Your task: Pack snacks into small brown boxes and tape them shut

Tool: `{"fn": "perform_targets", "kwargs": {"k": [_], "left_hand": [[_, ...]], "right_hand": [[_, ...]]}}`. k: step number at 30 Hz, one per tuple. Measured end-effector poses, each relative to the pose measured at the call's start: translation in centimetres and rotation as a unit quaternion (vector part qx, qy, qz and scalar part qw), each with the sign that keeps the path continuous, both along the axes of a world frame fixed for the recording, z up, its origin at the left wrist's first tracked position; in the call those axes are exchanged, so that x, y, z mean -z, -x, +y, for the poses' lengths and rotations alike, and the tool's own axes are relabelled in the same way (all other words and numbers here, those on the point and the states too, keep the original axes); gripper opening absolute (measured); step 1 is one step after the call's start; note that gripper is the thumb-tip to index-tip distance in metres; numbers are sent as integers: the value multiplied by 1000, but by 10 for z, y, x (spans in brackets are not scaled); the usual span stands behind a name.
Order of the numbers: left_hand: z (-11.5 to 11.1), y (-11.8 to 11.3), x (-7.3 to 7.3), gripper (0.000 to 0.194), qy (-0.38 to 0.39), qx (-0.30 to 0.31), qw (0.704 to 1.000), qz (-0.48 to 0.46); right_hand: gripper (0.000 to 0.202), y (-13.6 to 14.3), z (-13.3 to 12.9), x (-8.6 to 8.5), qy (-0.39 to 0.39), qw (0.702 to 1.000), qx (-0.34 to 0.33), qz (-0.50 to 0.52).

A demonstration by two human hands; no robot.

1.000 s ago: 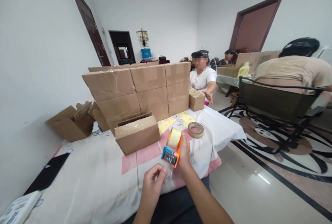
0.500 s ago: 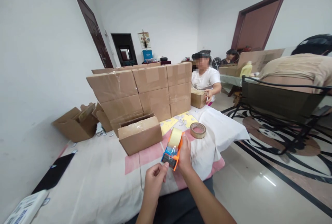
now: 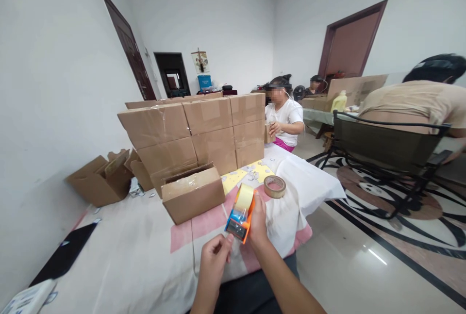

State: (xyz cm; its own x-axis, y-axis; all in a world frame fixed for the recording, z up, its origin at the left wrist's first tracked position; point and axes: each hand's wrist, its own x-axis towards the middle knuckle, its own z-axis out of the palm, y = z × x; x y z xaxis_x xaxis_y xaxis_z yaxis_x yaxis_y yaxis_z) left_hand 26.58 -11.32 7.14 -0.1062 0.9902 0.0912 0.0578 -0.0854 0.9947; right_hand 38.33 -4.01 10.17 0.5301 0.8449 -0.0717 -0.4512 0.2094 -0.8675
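My right hand (image 3: pixel 258 219) is wrapped round an orange and blue tape dispenser (image 3: pixel 240 218), gripping it from the right side. A roll of pale yellowish tape (image 3: pixel 244 198) sits in its far end, and the dark cutter end points down toward me. Just below the cutter, my left hand (image 3: pixel 214 258) is closed in a pinch, thumb against forefinger. Anything between those fingertips is too small to make out. Beyond the dispenser, to its left, a cardboard box (image 3: pixel 194 195) rests on the cloth-covered table (image 3: pixel 120 251). A loose roll of brown tape (image 3: pixel 274 187) lies to the right.
Stacked cardboard boxes (image 3: pixel 214 134) form a wall at the table's back. Opened boxes (image 3: pixel 100 180) stand at the left by a dark flat object (image 3: pixel 65 256). A co-worker (image 3: pixel 286 115) sits beyond the stack, hand on a box. A chair (image 3: pixel 389 144) stands at the right.
My left hand has drawn slightly away from the cutter, toward me. The co-worker has turned sideways and moved their box back, partly behind the stack. My view has shifted slightly.
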Motion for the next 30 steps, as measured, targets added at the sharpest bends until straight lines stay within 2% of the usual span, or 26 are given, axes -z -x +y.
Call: {"fn": "perform_targets", "kwargs": {"k": [4, 9, 14, 21, 25, 30], "left_hand": [[3, 1, 6, 62, -8, -3, 1000, -1], [3, -1, 13, 61, -21, 13, 1000, 0], [-2, -2, 11, 59, -41, -1, 999, 13], [-4, 5, 11, 58, -50, 8, 998, 29], [-4, 6, 14, 60, -43, -1, 999, 16], [-4, 3, 13, 58, -39, 1, 999, -16]], "right_hand": [[32, 1, -2, -2, 15, 998, -25, 54], [33, -3, -6, -4, 14, 999, -13, 41], [39, -5, -6, 0, 26, 999, -13, 33], [40, -4, -5, 8, -12, 999, -30, 1], [40, -3, -9, 3, -5, 999, -41, 35], [39, -1, -13, -6, -12, 998, -51, 30]]}}
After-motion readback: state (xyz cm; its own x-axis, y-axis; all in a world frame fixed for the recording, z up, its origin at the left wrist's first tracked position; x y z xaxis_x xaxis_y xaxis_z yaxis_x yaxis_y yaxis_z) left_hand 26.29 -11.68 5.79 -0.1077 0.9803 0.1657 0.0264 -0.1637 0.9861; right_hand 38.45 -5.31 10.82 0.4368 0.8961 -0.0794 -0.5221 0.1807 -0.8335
